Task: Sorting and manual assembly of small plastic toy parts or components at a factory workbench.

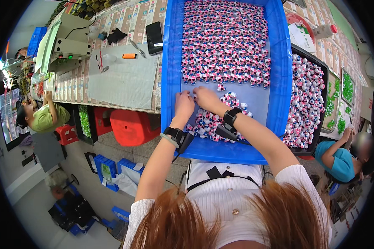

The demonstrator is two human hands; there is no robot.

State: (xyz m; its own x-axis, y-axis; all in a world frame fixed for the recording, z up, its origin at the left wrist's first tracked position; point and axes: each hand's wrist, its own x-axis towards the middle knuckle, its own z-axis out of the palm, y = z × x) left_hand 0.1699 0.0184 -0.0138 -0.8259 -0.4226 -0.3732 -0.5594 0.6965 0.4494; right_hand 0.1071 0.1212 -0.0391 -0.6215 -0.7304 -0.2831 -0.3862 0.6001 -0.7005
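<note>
A blue plastic tray lies before me. Neat rows of small pink, white and dark-blue figurines fill its far part. One figurine lies by itself just below the rows, and a loose heap of figurines sits in the near part. My left hand is by the tray's left wall, below the last row, its fingers bent together. Close beside it, my right hand reaches left with curled fingers. The fingertips of both hands nearly meet; whatever they pinch is too small and hidden to make out.
Right of the tray, a black bin holds many more figurines. On the table at left are a phone, an orange lighter-like object and tweezers. A red stool stands below. Other people sit at both sides.
</note>
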